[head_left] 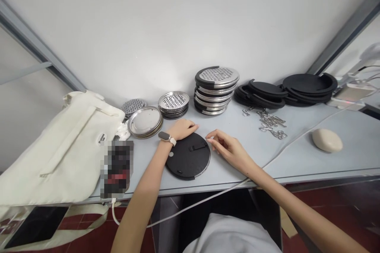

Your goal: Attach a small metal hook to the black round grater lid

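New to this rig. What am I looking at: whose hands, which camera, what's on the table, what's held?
No robot: these are a person's bare hands, seen in one picture from a head-worn camera looking forward and down.

The left hand rests at the far edge of a black disc lying on the table. The right hand, beside it, pinches a small piece, too tiny to identify.

Behind are stacked metal discs, a taller stack of rimmed discs and black round parts. Loose metal clips lie right; a cream bag sits left.
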Motion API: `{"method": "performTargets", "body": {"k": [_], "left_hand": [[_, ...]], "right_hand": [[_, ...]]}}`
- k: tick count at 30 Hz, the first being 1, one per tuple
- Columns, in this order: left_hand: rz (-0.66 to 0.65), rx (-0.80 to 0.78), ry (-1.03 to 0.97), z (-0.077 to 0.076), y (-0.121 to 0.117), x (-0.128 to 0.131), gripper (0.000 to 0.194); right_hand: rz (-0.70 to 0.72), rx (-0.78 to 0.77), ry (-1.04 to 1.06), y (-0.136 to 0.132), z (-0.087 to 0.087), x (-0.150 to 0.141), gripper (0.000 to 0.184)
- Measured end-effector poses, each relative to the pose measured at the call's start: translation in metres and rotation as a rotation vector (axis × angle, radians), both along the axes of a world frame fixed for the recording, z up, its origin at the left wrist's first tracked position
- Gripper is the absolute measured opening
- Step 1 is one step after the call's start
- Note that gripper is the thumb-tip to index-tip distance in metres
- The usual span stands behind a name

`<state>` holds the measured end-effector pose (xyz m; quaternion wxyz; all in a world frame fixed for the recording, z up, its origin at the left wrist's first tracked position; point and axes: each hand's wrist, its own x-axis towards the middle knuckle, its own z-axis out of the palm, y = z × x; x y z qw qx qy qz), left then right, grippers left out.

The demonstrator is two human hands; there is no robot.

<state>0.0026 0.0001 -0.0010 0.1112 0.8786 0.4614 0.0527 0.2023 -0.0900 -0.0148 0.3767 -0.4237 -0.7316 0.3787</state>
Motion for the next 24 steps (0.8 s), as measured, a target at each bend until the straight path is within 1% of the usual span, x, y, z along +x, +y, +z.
{"method": "performTargets", "body": {"k": [4,8,10,18,24], "left_hand": [[-0.017,0.005,-0.012,-0.0008,0.0008,-0.0003,0.05],[-0.01,-0.004,-0.023,-0.0011,0.0013,-0.0002,0.05],[-0.011,-0.013,-0.037,-0.0004,0.0007,0.0001,0.05],[0.0,-0.023,-0.06,0.0017,-0.0013,0.0007,0.051],[-0.018,-0.005,-0.08,-0.0005,-0.0008,-0.0006,0.053]], "right_hand": [[-0.009,0.055,0.021,0.0013,-0.0028,0.0007,0.016],[-0.032,0.148,-0.064,0.0026,-0.0027,0.0027,0.016],[-0.045,0.171,-0.096,0.0029,-0.0019,0.0032,0.018],[-0.001,0.135,-0.07,0.0027,-0.0028,0.0007,0.023],[0.023,0.155,-0.155,0.0028,-0.0034,-0.0009,0.026]]}}
